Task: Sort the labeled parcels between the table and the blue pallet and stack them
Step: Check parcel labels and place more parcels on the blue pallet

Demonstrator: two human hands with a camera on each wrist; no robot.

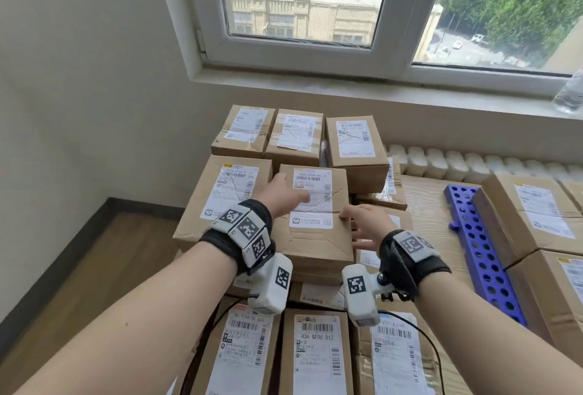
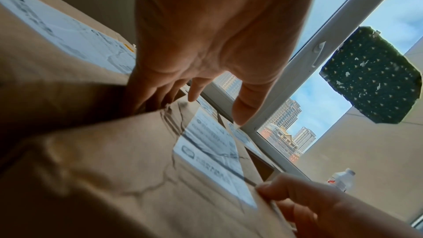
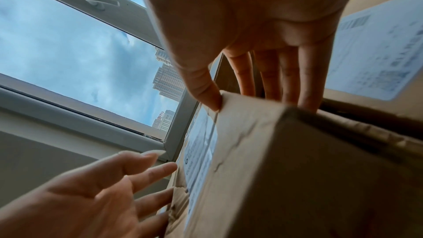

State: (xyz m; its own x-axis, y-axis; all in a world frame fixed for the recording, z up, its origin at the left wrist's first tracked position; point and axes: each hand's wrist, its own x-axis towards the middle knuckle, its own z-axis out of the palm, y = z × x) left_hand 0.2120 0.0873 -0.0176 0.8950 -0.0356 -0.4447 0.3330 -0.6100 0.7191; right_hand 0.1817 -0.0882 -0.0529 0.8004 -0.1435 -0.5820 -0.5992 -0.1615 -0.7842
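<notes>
**Two hands close on the middle parcel**

Both hands frame one creased brown cardboard parcel with a white shipping label [image 1: 315, 214], which lies on top of the stack of parcels below the window. Left hand [image 1: 285, 194] lies over the parcel's left part with fingers nearly straight, some dipping into the gap beside the larger brown labelled box [image 1: 227, 202] on that side; it clamps nothing. Right hand [image 1: 367, 225] sits at the parcel's right edge, thumb on the top rim and fingers down the side wall, a light pinch on the parcel rather than a full grip.

To do this step well, I judge the left fingers should slide deeper down the gap until they press the left wall, so the parcel is squeezed evenly from both sides, then lifted straight up. The dented top looks soft, so pressure belongs on the walls. A level lift keeps the three smaller brown boxes [image 1: 298, 137] just behind the parcel undisturbed.

Label text is too blurred to read, so which destination suits this parcel cannot be told. The blue perforated plastic pallet [image 1: 482, 249], right of the parcel, is mostly covered by boxes and cut off at the frame edge. The pale wooden tabletop [image 1: 426, 205] shows only as a strip between them. Left fingertips vanish in shadow inside the gap.
</notes>
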